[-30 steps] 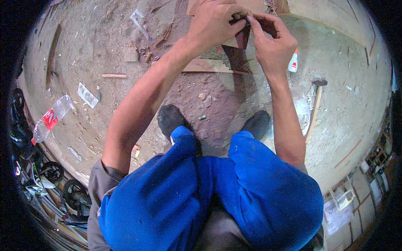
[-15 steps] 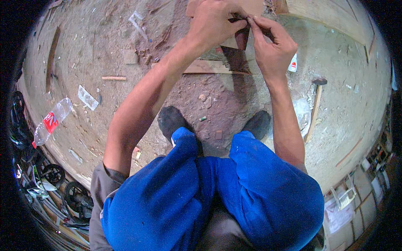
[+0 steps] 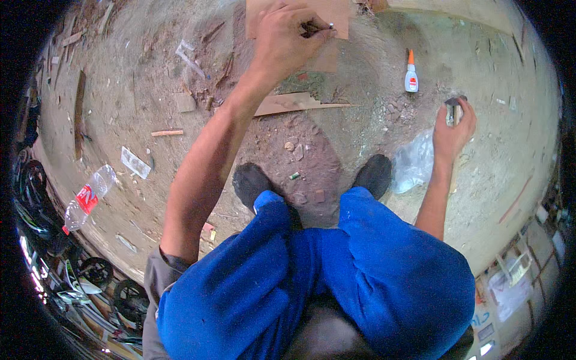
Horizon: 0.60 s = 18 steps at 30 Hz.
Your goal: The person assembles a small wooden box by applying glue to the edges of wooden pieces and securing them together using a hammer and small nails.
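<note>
At the top of the view my left hand (image 3: pixel 288 39) rests over a flat tan board (image 3: pixel 254 17). Its thumb and fingers are pinched on a small thing with a bright tip (image 3: pixel 331 26), too small to name. Off to the right, my right hand (image 3: pixel 453 133) is closed around the hammer (image 3: pixel 454 102) just below its dark head. Most of the wooden handle is hidden behind that hand and forearm. Between the hands, a white glue bottle (image 3: pixel 411 79) with an orange nozzle lies on the ground.
A splintered wood strip (image 3: pixel 282 104) lies ahead of my feet. Clear plastic (image 3: pixel 413 165) is beside my right foot. To the left are a plastic bottle (image 3: pixel 90 198), a clear wrapper (image 3: pixel 135 162) and a small stick (image 3: pixel 167 132). Wheels (image 3: pixel 96 272) crowd the lower left.
My right hand has left my left hand and moved right and nearer, onto the hammer. My left hand stays over the board, still pinching. The glue bottle is now fully uncovered.
</note>
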Each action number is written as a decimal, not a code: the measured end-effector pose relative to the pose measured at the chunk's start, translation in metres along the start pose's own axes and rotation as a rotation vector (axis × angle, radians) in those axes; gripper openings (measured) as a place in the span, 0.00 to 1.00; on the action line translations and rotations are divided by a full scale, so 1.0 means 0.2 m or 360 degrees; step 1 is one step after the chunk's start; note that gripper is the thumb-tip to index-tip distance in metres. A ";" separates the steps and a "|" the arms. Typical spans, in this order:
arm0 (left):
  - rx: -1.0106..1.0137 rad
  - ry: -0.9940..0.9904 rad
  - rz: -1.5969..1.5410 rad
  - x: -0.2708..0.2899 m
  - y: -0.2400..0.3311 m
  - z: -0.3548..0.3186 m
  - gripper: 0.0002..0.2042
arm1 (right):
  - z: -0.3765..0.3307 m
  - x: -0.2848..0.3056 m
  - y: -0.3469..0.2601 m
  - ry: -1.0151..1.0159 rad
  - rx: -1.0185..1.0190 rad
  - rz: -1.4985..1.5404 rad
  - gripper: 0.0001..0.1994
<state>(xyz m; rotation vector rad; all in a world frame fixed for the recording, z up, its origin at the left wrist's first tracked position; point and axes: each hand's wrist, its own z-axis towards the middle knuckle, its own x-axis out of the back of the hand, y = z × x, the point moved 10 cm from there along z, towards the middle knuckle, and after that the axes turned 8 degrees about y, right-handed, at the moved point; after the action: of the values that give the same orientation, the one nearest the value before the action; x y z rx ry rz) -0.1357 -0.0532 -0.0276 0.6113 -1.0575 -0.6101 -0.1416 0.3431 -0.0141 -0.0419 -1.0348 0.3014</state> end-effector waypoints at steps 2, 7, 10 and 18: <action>0.0063 0.0022 -0.0036 -0.01 -0.01 -0.01 0.12 | -0.11 0.00 0.30 -0.0204 -0.0151 -0.0488 0.26; -0.0014 0.0144 0.0044 0.01 0.03 0.00 0.09 | -0.35 -0.08 0.83 -0.0526 -0.0512 -0.0482 0.29; -0.0007 0.0127 0.0073 0.01 0.02 -0.01 0.08 | -0.30 -0.08 0.83 -0.0450 -0.0568 -0.0469 0.28; -0.0060 0.0112 0.0172 0.03 0.08 0.00 0.08 | -0.23 -0.13 0.87 -0.0638 -0.0661 -0.0281 0.23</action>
<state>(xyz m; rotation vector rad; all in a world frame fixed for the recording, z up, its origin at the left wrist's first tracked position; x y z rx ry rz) -0.1309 -0.0458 -0.0131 0.5355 -1.0040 -0.5097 -0.1546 0.5079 -0.0890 -0.2720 -1.4770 -0.0757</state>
